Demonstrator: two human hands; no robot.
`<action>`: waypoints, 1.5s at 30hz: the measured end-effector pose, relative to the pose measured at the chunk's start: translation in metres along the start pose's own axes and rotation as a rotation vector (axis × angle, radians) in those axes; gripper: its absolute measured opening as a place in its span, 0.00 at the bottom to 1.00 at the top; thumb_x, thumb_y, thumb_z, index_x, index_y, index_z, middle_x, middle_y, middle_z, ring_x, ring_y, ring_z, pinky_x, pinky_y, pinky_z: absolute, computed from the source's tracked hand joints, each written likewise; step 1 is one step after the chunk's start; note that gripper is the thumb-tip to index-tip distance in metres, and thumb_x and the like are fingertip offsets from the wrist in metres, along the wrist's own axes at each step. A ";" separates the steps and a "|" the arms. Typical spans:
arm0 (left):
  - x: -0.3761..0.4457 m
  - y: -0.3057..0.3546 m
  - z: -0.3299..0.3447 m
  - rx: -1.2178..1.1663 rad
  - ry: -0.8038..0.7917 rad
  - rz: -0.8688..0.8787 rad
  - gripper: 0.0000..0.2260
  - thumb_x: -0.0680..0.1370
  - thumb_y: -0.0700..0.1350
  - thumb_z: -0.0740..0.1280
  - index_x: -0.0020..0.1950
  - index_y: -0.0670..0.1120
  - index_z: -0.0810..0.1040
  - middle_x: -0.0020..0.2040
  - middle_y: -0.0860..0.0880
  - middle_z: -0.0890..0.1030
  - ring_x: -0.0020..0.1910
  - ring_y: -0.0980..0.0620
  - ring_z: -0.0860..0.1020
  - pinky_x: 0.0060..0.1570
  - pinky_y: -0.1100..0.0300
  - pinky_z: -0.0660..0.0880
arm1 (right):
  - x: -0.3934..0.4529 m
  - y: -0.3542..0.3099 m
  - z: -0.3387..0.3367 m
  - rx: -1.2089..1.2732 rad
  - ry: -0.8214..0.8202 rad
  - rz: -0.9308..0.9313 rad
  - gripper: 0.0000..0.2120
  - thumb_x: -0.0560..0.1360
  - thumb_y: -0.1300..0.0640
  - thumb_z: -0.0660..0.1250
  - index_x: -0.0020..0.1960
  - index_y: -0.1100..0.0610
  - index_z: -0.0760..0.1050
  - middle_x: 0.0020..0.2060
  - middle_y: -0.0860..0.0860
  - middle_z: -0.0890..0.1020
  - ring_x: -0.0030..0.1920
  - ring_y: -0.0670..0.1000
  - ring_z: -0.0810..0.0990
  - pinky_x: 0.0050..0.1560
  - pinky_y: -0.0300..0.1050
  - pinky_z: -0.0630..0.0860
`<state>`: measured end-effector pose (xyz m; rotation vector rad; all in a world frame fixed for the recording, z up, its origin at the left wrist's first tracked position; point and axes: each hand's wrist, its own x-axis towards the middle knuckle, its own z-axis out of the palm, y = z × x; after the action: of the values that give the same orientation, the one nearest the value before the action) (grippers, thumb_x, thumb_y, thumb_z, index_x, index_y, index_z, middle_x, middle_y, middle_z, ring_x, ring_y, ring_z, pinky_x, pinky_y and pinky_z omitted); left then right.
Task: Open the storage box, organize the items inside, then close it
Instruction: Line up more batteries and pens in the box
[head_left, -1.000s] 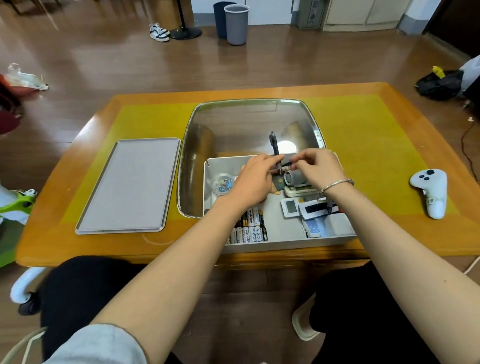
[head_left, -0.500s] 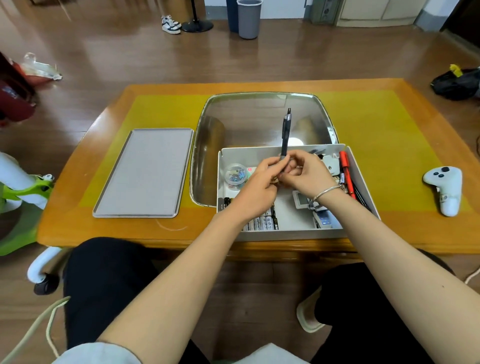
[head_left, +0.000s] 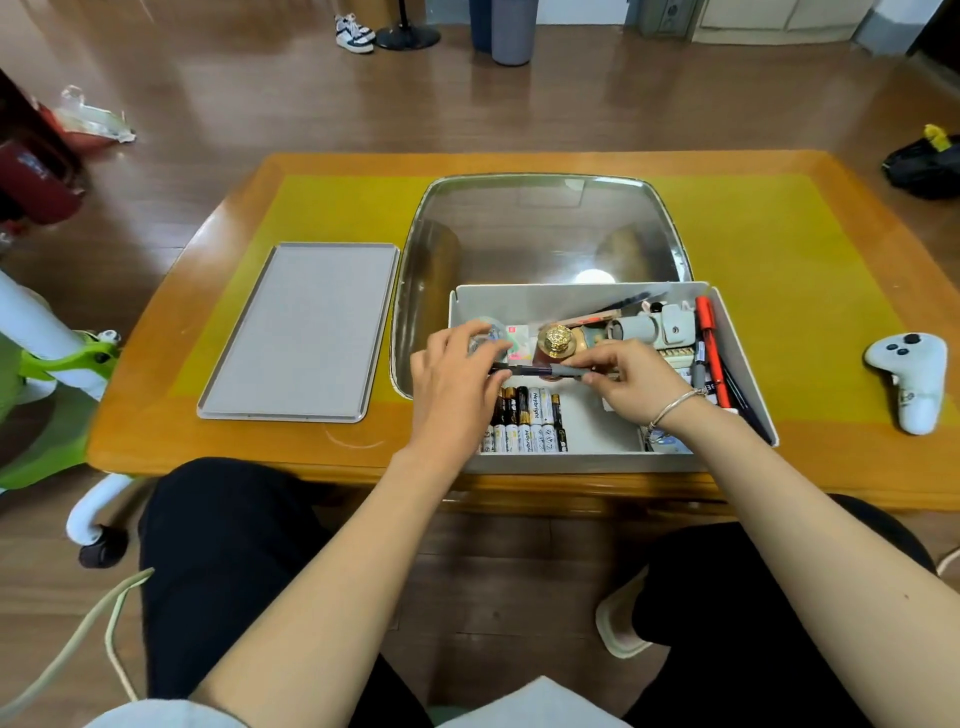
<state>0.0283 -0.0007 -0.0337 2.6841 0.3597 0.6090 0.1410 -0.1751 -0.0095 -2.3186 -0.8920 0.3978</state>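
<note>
Left to right across the wooden table (head_left: 156, 426): a flat grey lid (head_left: 301, 332) lies by itself at the left, well apart from the hands, so the opening step is judged done. Just right of it a clear domed cover (head_left: 545, 234) rests at the far side, touching the white storage box (head_left: 743, 358), which stands open at the near edge. Inside the box, batteries (head_left: 530, 421) lie in tidy rows at the near left; a brass-topped object (head_left: 557, 339) and a grey cylindrical device (head_left: 652, 328) sit toward the far wall; red and dark markers (head_left: 709, 353) lean along the right wall. The left hand (head_left: 452, 384) and right hand (head_left: 634, 384) each pinch one end of a dark pen (head_left: 535, 370), held level above the batteries. Sorting appears partly complete; placing the pen, tidying the far items and refitting the lid remain. A white game controller (head_left: 909, 379) lies at the far right.
</note>
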 end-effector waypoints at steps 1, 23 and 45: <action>0.001 -0.001 0.000 0.019 -0.018 0.015 0.12 0.77 0.49 0.67 0.60 0.52 0.80 0.60 0.52 0.78 0.60 0.50 0.69 0.55 0.54 0.61 | 0.000 0.000 -0.001 -0.001 -0.003 0.001 0.13 0.76 0.65 0.64 0.58 0.57 0.80 0.52 0.51 0.81 0.53 0.49 0.76 0.57 0.42 0.70; 0.016 -0.011 0.018 0.224 -0.275 0.141 0.22 0.70 0.65 0.69 0.60 0.56 0.78 0.58 0.56 0.79 0.59 0.52 0.68 0.51 0.54 0.56 | 0.073 0.054 -0.059 -0.302 0.414 0.535 0.14 0.71 0.50 0.68 0.55 0.53 0.77 0.54 0.55 0.81 0.57 0.60 0.76 0.58 0.53 0.72; 0.033 0.000 0.028 0.098 -0.164 0.071 0.19 0.78 0.54 0.66 0.67 0.51 0.71 0.60 0.51 0.77 0.59 0.49 0.72 0.55 0.55 0.63 | 0.085 0.025 -0.035 -0.100 0.237 0.257 0.08 0.68 0.59 0.75 0.46 0.57 0.82 0.41 0.52 0.82 0.44 0.50 0.79 0.52 0.40 0.74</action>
<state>0.0695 0.0016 -0.0450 2.8273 0.2574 0.3968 0.2323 -0.1469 -0.0039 -2.5172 -0.5123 0.1801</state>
